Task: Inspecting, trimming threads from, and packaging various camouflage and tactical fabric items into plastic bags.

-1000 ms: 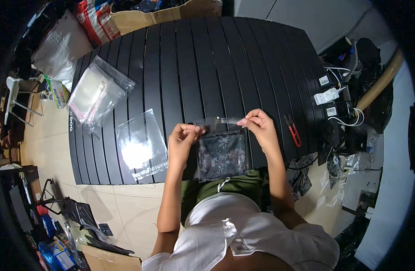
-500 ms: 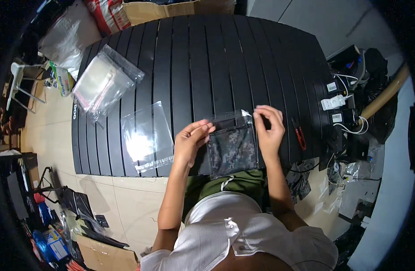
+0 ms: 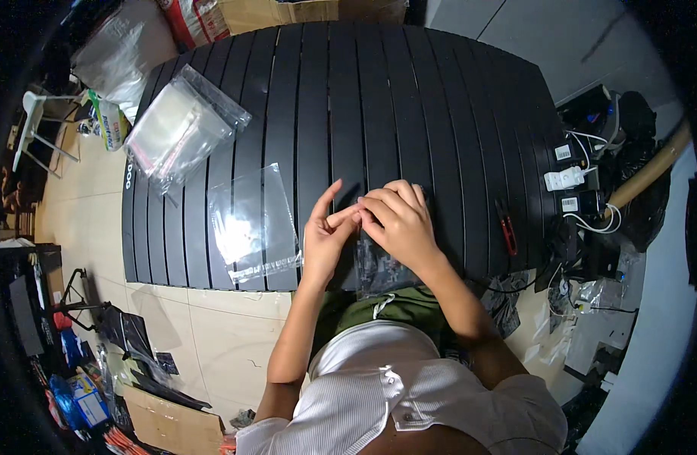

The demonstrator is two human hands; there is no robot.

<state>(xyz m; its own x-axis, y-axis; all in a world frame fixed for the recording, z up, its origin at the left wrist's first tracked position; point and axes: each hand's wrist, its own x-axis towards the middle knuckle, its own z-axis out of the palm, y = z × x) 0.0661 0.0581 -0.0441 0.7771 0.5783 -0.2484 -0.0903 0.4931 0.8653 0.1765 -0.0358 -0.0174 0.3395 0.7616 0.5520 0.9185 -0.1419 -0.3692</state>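
A clear plastic bag (image 3: 379, 274) with folded camouflage-patterned fabric inside lies at the table's near edge, in front of my body. My right hand (image 3: 400, 226) reaches across the bag's upper part and hides most of it. Its fingertips are pinched together and meet those of my left hand (image 3: 327, 241) just above the bag's left side. One finger of the left hand points up while its thumb and another finger press together. Whatever is between the fingertips is too small to make out. Left of my hands, an unfilled clear bag (image 3: 261, 220) lies flat.
A stack of clear bags (image 3: 178, 129) rests at the table's far left. Red-handled snips (image 3: 507, 229) lie to the right on the black slatted table (image 3: 303, 98). White chargers and cables (image 3: 564, 179) sit beyond the right edge. Cardboard (image 3: 166, 417) is on the floor at lower left.
My right hand has moved left from the bag's upper right corner, across the bag, to meet my left hand. A left-hand finger has lifted. The view has shifted slightly.
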